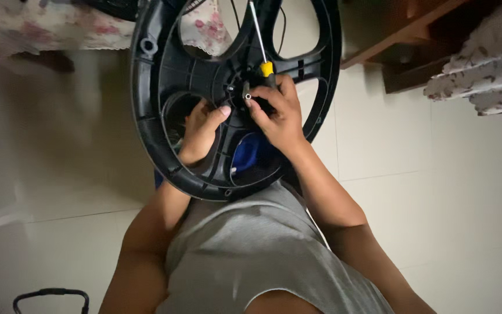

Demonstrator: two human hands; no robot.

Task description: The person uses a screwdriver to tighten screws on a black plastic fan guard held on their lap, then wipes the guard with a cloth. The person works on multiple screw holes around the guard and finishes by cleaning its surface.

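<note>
Here our right hand point(277, 113) pinches a small metal bolt point(247, 96) at the black round frame point(146, 116)'s hub while curling around the yellow-handled screwdriver point(261, 43), whose shaft points toward twelve o'clock; our left hand point(200, 129) grips a spoke at nine o'clock.

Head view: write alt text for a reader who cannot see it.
Two bare hands work at the hub of a black spoked plastic frame; the right hand holds a yellow-handled screwdriver, the left hand grips a spoke. The person wears a grey shirt above a pale tiled floor.
</note>
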